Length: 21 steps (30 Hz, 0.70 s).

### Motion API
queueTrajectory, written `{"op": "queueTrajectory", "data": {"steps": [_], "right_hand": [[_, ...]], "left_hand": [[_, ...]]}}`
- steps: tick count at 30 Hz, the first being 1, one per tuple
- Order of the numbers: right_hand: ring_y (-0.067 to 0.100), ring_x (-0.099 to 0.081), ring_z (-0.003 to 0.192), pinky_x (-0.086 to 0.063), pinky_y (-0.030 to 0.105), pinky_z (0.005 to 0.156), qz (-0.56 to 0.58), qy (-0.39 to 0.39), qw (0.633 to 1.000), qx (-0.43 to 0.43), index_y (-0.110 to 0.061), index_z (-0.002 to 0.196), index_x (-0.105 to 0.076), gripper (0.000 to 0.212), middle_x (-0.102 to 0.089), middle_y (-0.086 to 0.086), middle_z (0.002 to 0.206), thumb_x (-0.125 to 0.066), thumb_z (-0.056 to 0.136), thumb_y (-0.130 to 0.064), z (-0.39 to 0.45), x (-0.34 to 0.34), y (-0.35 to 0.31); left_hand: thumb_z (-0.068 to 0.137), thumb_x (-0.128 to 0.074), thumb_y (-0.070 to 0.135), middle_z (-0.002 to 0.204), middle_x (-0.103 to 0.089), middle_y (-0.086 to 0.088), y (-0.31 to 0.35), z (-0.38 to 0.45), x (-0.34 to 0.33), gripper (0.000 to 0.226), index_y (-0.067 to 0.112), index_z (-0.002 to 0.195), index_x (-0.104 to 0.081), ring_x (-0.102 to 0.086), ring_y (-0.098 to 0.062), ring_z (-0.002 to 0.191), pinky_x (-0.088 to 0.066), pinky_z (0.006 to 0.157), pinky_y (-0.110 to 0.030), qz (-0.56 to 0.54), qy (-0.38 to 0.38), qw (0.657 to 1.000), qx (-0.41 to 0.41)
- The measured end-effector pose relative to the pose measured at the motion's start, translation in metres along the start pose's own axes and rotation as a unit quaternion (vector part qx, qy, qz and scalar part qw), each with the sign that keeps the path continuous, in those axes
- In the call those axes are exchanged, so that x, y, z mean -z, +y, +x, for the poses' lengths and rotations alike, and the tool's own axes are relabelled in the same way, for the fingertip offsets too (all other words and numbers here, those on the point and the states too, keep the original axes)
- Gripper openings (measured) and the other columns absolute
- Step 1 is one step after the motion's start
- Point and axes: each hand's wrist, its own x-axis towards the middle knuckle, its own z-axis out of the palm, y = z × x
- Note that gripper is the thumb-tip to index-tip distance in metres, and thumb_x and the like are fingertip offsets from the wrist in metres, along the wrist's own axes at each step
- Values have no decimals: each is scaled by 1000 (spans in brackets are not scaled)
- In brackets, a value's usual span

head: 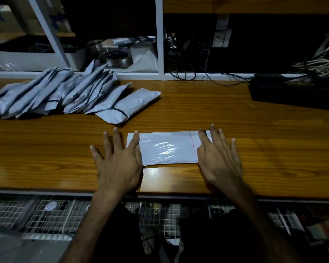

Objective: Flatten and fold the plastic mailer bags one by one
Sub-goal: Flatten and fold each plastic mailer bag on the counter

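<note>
Head view: pressing one mailer bag (167, 148) flat on the tabletop (254, 149), long axis running straight across between the two hands.

Lying left-to-right between the fingers, with the left hand (118, 164) covering the bag's left end and the right hand (217, 158) covering the right end, over the flap past the red dotted line (192, 147). Spreading all fingers apart and straight, palms down, gripping nothing; neither hand nearer than the other. Leaving bare tabletop beyond the fingertips and out past the right hand for a fold. Crowding the far left, beyond the left fingers (118, 137): a stack of finished bags (65, 93). Sitting well beyond the right fingers, a dark keyboard (292, 92). Running just behind the wrists, the tabletop's near edge.
</note>
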Motion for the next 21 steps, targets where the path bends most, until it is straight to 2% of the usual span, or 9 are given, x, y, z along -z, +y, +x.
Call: {"op": "queueTrajectory", "data": {"steps": [7, 11, 16, 21], "right_hand": [[26, -7, 160, -5, 55, 127, 8, -2, 1000, 5, -26, 164, -16, 62, -9, 5, 173, -13, 103, -39, -1, 3, 9], [25, -8, 160, -5, 56, 127, 4, -10, 1000, 11, -26, 164, -17, 58, -11, 4, 173, -21, 107, -36, 1, 5, 18], [23, -7, 160, -4, 55, 127, 7, -14, 1000, 20, -29, 164, -16, 62, -11, 4, 173, -12, 103, -40, 0, 8, 25], [23, -4, 160, -1, 54, 127, 8, -23, 999, 21, -32, 165, -13, 71, -7, 4, 174, -6, 95, -45, -3, 13, 29]], "left_hand": [[108, -10, 49, 173, 9, -14, -7, -1, 2, 55, 46, 163, -3, 17, -39, 157, 7, 119, -73, 4, 1, 1000, 5], [108, -11, 50, 173, 7, -14, -11, -2, 2, 55, 46, 163, -6, 16, -40, 157, 6, 120, -73, -5, 4, 1000, 4], [107, -7, 52, 173, 12, -12, -12, -3, 4, 56, 47, 162, -6, 19, -38, 157, 9, 120, -72, -5, -4, 1000, 14], [105, 2, 55, 173, 6, -13, -16, -7, 3, 58, 48, 161, -10, 15, -39, 158, 6, 119, -72, -7, 8, 1000, 15]]}}
